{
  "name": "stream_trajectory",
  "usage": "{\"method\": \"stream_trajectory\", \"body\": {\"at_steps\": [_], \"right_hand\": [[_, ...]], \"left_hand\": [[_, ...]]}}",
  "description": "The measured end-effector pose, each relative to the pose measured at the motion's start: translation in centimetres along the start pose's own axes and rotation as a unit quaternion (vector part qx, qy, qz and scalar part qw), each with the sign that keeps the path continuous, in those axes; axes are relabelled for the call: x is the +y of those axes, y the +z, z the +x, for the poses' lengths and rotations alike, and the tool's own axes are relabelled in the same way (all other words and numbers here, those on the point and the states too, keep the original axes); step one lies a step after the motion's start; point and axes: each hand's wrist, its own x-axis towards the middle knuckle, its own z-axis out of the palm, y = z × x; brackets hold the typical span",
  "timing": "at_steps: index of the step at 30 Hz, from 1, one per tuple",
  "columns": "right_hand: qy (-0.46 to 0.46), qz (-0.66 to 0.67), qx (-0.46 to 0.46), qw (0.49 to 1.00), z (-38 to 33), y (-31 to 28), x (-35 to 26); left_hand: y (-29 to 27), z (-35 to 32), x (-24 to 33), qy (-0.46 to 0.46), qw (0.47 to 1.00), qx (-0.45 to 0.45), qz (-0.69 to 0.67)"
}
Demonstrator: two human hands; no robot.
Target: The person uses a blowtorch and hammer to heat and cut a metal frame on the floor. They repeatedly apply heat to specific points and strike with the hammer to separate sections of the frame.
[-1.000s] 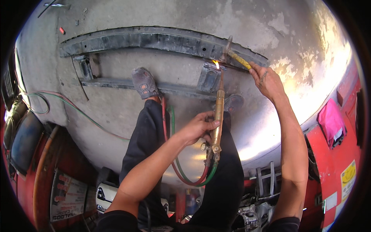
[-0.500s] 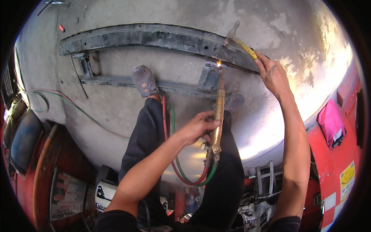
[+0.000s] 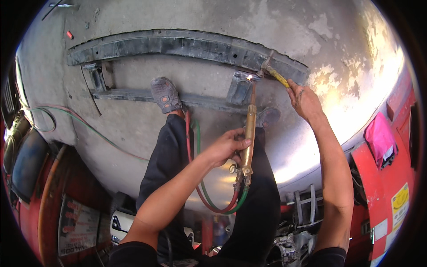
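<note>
My left hand (image 3: 227, 147) is closed around the brass body of a gas torch (image 3: 250, 138), whose red and green hoses hang from its lower end. A bright glow shows at the torch tip, against the upper edge of a dark metal bracket (image 3: 240, 91). In my right hand (image 3: 303, 100) is the yellow handle of a hammer (image 3: 278, 77). The hammer's head is beside the bracket's top right corner, overlapping the lower edge of a long curved metal beam (image 3: 164, 46) on the floor. Whether the head touches metal I cannot tell.
My shoe (image 3: 165, 94) rests over a lower metal bar (image 3: 204, 101); my other shoe (image 3: 269, 117) is right of the bracket. Red and green hoses (image 3: 95, 130) run across the concrete at left. A pink cloth (image 3: 379, 137) hangs on a red panel (image 3: 371, 178) at right.
The hammer has come down and slightly left, from over the beam to beside the bracket's corner, with my right hand lowered. The torch has shifted slightly left, its tip still glowing at the bracket.
</note>
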Motion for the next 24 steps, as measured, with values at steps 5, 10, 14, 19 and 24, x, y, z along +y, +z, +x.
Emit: {"method": "stream_trajectory", "body": {"at_steps": [5, 10, 14, 19, 24], "right_hand": [[-0.038, -0.022, -0.025, 0.999, 1.3, -2.8, 0.1], [-0.034, -0.021, -0.008, 0.999, -0.1, -0.3, -1.2], [-0.058, -0.025, -0.013, 0.998, 1.3, -1.6, -0.8], [-0.007, 0.076, 0.026, 0.997, 0.5, -1.2, -3.2], [-0.059, 0.009, 0.001, 0.998, 2.0, -1.7, -2.7]], "left_hand": [[0.0, -0.5, 0.5, 0.004, 1.0, 0.004, 0.002], [-0.2, -0.4, 0.6, 0.006, 1.0, -0.008, -0.001], [0.0, -0.4, 0.9, 0.015, 1.0, -0.008, -0.006], [-0.3, -0.8, 0.7, 0.021, 1.0, 0.001, -0.014], [0.1, -1.3, 1.0, 0.013, 1.0, 0.017, -0.013]]}}
